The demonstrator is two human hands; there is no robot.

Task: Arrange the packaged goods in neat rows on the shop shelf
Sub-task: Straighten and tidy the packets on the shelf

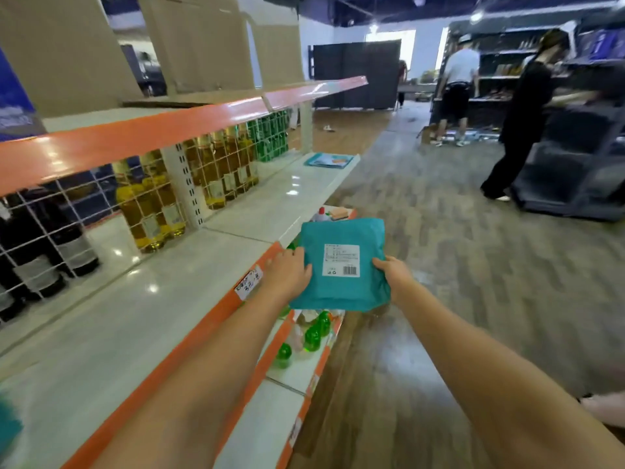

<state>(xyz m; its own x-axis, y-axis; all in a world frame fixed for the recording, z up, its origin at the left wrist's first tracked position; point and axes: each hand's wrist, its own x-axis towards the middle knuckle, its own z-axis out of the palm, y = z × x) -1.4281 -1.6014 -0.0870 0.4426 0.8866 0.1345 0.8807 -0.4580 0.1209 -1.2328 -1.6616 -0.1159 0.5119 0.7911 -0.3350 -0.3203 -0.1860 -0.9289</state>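
Observation:
A flat teal packet with a white barcode label hangs in the air just off the front edge of the white shop shelf, label side up. My left hand grips its left edge and my right hand grips its right edge. Another teal packet lies flat at the shelf's far end. A blurred teal shape shows at the lower left border.
Behind a white wire grid stand yellow oil bottles, dark bottles and green cans. Green bottles sit on the lower shelf. Cardboard boxes top the upper shelf. Two people work at dark shelving across the wooden-floored aisle.

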